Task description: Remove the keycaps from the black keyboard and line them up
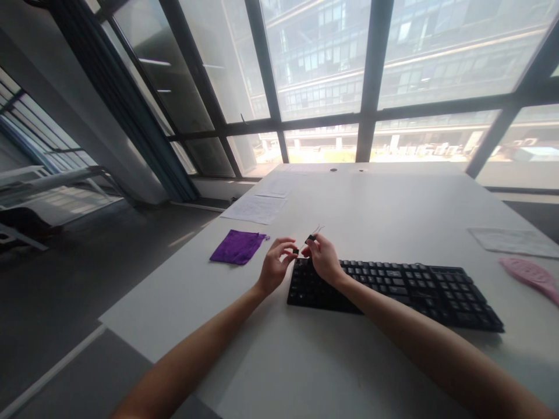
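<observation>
Above the upper left corner of a black keyboard (406,286), my two hands are close together. Between the thumb and fingertips of my left hand (275,266) is a small black keycap-like piece (296,251). My right hand (324,259) pinches a small black piece (310,238) with thin pale wires (321,227) sticking out past the fingers; its exact kind is too small to tell. The right hand and wrist cover part of the keyboard's left half.
A purple cloth pouch (238,247) lies left of my hands on the white table (375,209). Paper sheets (257,208) are behind it. On the right lie a pink object (528,273) and a flat pale packet (513,241). Windows stand beyond the far edge.
</observation>
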The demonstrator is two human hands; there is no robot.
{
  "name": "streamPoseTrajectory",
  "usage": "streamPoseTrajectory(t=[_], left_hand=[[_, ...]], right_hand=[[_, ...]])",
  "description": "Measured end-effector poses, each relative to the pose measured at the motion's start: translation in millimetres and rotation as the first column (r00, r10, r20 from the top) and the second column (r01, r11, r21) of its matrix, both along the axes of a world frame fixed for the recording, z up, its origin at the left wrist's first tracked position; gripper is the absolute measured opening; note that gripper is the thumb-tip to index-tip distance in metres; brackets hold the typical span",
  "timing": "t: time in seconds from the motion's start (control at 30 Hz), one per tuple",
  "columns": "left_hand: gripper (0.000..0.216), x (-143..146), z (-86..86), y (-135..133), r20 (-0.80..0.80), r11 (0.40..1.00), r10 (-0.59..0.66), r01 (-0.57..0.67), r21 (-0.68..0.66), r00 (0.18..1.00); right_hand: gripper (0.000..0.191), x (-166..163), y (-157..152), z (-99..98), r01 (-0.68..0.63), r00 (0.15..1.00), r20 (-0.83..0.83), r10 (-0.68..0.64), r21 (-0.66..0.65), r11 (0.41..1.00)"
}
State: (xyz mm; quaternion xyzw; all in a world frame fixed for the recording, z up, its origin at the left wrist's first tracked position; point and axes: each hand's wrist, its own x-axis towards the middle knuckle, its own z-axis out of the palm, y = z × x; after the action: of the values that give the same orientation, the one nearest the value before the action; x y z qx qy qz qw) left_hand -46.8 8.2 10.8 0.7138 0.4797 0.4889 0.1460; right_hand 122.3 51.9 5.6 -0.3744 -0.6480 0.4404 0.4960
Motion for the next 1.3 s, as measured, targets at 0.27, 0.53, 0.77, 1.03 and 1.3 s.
streamPoseTrajectory(t=[0.27,0.53,0.77,1.03,1.3], left_hand=[[0.014,-35,-7.9,124,-0.078,0.93,0.296,-0.306,-0.203,0.952],[0.023,-14,-24.3,213,-0.134,0.894,0.355,-0.378,-0.241,0.925],[0.034,-14,-36.5,223,-0.139,0.889,0.393,-0.414,-0.197,0.909],[0.037,-13,-35.8,219,-0.133,0.888,0.403,-0.422,-0.182,0.905],[0.036,-12,-33.3,220,-0.116,0.861,0.447,-0.462,-0.211,0.887]], right_hand=[[0.02,0,-1,-1.0,-0.049,0.998,-0.026,0.049,-0.002,0.999],[0.019,-2,1,-2.0,-0.066,0.997,-0.042,0.065,-0.013,0.998],[0.016,-1,-1,0.8,-0.073,0.997,-0.023,0.072,-0.017,0.997],[0.021,-1,0,0.3,-0.059,0.998,-0.021,0.059,-0.009,0.998],[0.022,-2,-1,-0.6,-0.063,0.998,-0.028,0.063,-0.006,0.998]])
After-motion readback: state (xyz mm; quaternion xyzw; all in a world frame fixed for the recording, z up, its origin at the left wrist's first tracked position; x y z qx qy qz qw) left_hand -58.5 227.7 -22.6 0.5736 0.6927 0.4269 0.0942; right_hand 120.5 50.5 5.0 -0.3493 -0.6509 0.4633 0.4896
